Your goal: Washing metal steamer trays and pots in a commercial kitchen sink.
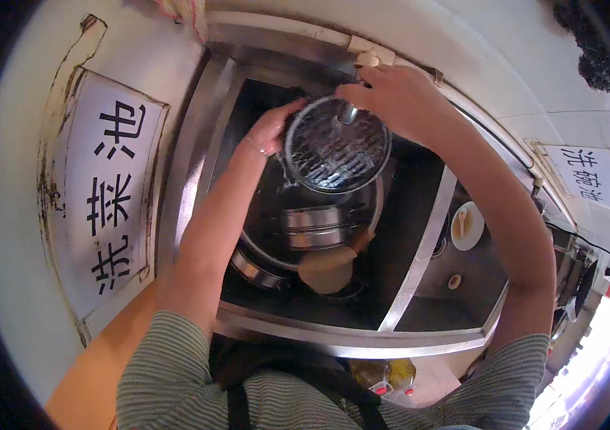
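My left hand grips the left rim of a round metal vessel with a ridged, wet-looking base. The vessel is held up over the left basin of a steel sink. My right hand is at the tap, its fingers curled about the upper part; the metal spout shows below them, over the vessel. Beneath lies a large round basin with two metal bands showing inside it. A tan paddle-shaped thing lies nearer me, beside a metal pan at lower left.
In the right basin are a white plate with a spoon and a small cup. Signs bearing writing hang on the left wall and back wall. Capped bottles stand below the sink's front edge.
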{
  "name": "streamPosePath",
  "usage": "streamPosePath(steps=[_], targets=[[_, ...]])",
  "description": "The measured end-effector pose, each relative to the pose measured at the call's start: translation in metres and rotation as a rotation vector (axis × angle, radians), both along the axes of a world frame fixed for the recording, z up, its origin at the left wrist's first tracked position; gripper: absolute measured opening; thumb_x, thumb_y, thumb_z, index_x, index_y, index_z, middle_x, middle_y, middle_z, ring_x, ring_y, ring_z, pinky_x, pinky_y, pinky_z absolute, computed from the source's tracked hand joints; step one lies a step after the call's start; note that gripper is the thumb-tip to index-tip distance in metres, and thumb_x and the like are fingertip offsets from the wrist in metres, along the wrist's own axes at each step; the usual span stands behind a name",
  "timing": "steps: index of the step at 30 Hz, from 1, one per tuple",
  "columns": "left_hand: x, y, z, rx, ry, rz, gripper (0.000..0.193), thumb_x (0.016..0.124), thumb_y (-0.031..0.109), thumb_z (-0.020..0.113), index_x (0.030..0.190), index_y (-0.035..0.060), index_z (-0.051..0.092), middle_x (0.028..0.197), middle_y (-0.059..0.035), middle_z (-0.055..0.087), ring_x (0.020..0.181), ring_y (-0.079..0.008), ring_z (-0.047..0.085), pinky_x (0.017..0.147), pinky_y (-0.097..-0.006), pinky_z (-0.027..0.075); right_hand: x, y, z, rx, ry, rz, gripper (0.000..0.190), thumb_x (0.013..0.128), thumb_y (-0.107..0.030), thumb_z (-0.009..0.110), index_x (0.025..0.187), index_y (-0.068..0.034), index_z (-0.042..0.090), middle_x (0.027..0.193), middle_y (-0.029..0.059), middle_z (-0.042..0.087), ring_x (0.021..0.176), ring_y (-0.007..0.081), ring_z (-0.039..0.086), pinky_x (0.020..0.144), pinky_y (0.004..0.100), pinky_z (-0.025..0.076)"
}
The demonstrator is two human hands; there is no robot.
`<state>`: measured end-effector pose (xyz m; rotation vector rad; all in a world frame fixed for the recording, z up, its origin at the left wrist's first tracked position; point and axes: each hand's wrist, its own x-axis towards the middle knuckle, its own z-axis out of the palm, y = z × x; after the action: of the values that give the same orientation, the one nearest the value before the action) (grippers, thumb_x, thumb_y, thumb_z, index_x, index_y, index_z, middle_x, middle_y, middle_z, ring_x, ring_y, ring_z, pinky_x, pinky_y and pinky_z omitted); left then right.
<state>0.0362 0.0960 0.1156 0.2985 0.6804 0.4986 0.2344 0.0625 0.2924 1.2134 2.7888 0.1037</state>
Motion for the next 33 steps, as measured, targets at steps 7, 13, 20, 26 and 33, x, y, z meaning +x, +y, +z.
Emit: streamPosePath(steps=[7, 13, 20, 26, 33], targets=[[-0.068, -0.02, -0.011, -0.018, 0.023, 0.242, 0.025, 0.086, 0.023, 0.048, 0.096, 0.0031, 0.059, 0.09, -0.0085, 0.062, 0.081, -0.0188, 0.059, 0.077, -0.0314, 0.048, 0.02, -0.044, -0.098, -0.51, 1.311, -0.774, 0.029, 0.079, -0.01, 0.058, 0.107, -0.007, 0.05, 0.092, 0.0075, 0.058, 0.088, 0.0213, 0.058, 0.076, 0.0344, 0.048], [-0.057, -0.033, -0.03, -0.128, 0.075, 0.226, 0.023, 0.087, 0.022, 0.047, 0.096, 0.0037, 0.058, 0.09, -0.0095, 0.062, 0.083, -0.0196, 0.059, 0.077, -0.0322, 0.047, -0.052, -0.028, -0.165, -1.243, 2.457, -0.647, 0.025, 0.085, -0.015, 0.047, 0.107, -0.002, 0.046, 0.109, 0.0157, 0.049, 0.109, 0.0339, 0.045, 0.096, 0.0462, 0.034], [-0.029, -0.02, -0.026, -0.103, -0.074, 0.09, 0.026, 0.086, 0.025, 0.048, 0.096, 0.0031, 0.058, 0.089, -0.0088, 0.063, 0.081, -0.0189, 0.06, 0.076, -0.0327, 0.048, -0.02, -0.042, -0.137, -1.512, 2.182, -0.527, 0.042, 0.085, -0.023, 0.048, 0.117, 0.003, 0.038, 0.114, 0.0147, 0.048, 0.11, 0.0324, 0.044, 0.095, 0.0405, 0.035], [0.006, -0.013, -0.012, -0.053, -0.039, -0.023, 0.025, 0.087, 0.025, 0.046, 0.097, 0.0053, 0.059, 0.089, -0.0085, 0.063, 0.081, -0.0189, 0.06, 0.077, -0.0329, 0.048, 0.001, -0.047, -0.015, -0.304, 0.968, -0.708, 0.041, 0.083, -0.018, 0.049, 0.121, -0.008, 0.037, 0.098, 0.0177, 0.057, 0.091, 0.0298, 0.057, 0.077, 0.0346, 0.047], [-0.03, -0.029, 0.004, -0.033, -0.059, 0.109, 0.025, 0.088, 0.025, 0.046, 0.093, 0.0041, 0.059, 0.088, -0.0075, 0.062, 0.081, -0.018, 0.059, 0.075, -0.0333, 0.048, -0.021, -0.017, -0.003, -0.033, 0.226, -0.349, 0.019, 0.081, -0.017, 0.051, 0.096, -0.006, 0.046, 0.091, 0.0135, 0.055, 0.076, 0.0323, 0.057, 0.063, 0.0415, 0.046]])
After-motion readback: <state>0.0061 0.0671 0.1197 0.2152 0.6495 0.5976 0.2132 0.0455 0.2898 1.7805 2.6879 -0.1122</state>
